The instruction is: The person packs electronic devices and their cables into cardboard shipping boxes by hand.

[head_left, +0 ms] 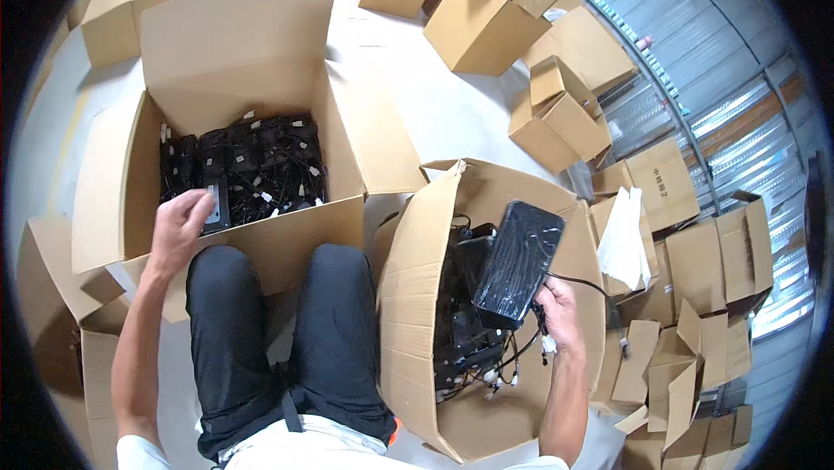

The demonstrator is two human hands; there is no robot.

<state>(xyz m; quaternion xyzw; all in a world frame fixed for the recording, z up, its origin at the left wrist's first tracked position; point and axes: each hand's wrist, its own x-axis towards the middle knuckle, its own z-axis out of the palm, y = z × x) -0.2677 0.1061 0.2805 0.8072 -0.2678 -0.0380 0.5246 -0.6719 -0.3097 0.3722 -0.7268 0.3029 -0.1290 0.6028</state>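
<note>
My right hand (560, 314) grips a flat black rectangular device (521, 253) by its lower end, with cables and white plugs hanging from it. Its glossy face looks covered in clear film. The device is over an open carton (408, 296) on the right, which holds several black devices with tangled cables (465, 340). My left hand (182, 227) is closed above the near left corner of another open carton (269, 231). Beside its fingertips a black device with a grey face (217, 209) stands by the front wall; whether the fingers hold anything is hidden. Rows of black cabled devices (252, 157) fill this carton.
The left carton's tall flap (239, 36) stands up at the back; a side flap (373, 140) leans toward the right carton. White plastic (625, 244) lies over boxes on the right. Many empty-looking cartons (486, 27) are piled behind and at the right, before a metal wall (721, 53).
</note>
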